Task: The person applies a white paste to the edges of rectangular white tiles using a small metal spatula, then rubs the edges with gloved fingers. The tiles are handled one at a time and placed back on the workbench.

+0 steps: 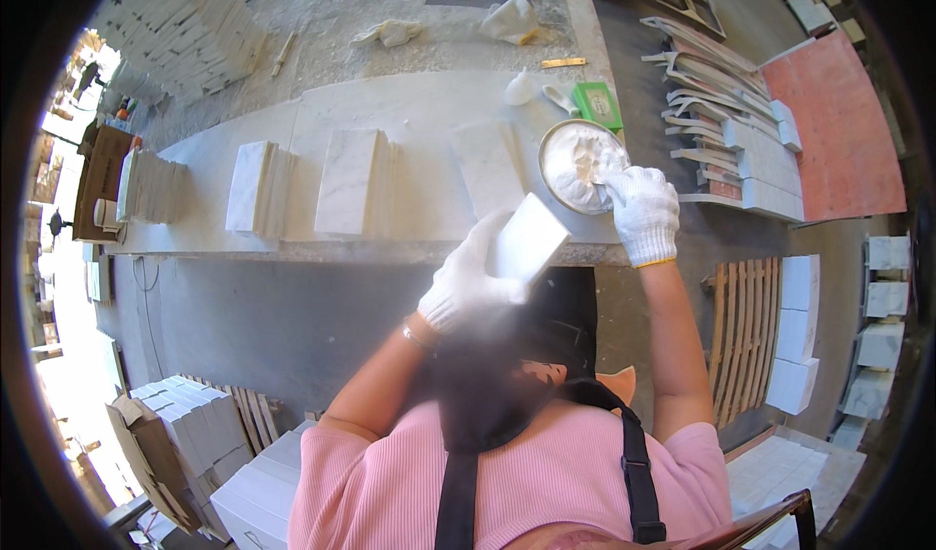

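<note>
My left hand [466, 279], in a white glove, holds a white rectangular tile [527, 239] tilted up above the front edge of the workbench [409, 121]. My right hand [642, 211], also gloved, reaches into a round metal bowl [552, 144] of white paste [577, 165] at the bench's right end and grips a small tool whose tip is in the paste. Three small stacks of marble tiles lie flat on the bench: one at left [252, 187], one in the middle [353, 181], one near the bowl [486, 168].
A green box [597, 103], a white bottle tip [519, 89] and rags [510, 19] lie behind the bowl. Curved stone pieces [707, 82] and white blocks [770, 170] pile up at right. A wooden pallet [746, 335] and tile stacks [190, 423] stand on the floor.
</note>
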A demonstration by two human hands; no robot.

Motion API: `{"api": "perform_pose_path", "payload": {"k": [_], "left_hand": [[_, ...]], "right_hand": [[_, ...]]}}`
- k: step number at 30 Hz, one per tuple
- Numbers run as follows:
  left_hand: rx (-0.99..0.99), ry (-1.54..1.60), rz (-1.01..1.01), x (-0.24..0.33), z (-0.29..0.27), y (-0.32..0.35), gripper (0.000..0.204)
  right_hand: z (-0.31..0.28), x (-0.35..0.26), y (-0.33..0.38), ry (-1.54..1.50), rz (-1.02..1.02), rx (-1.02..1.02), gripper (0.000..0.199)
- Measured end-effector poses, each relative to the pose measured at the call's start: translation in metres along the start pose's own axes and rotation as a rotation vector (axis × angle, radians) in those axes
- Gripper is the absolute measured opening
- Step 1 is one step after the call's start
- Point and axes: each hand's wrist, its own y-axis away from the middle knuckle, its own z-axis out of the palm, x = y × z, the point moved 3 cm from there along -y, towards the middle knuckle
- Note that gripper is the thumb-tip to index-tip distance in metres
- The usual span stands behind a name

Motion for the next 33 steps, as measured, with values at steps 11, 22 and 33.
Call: {"api": "perform_pose_path", "payload": {"k": [11, 22, 33], "left_hand": [[-0.156, 0.46, -0.27, 0.007, 0.009, 0.012, 0.046], [-0.15, 0.563, -0.254, 0.005, 0.012, 0.026, 0.055], [-0.153, 0.568, -0.265, 0.004, 0.006, 0.026, 0.052]], "right_hand": [[-0.08, -0.075, 0.034, -0.693, -0.089, 0.1, 0.086], [-0.062, -0.085, 0.01, -0.897, -0.009, 0.242, 0.037], [-0.086, -0.084, 0.035, -0.747, -0.095, 0.172, 0.078]]}}
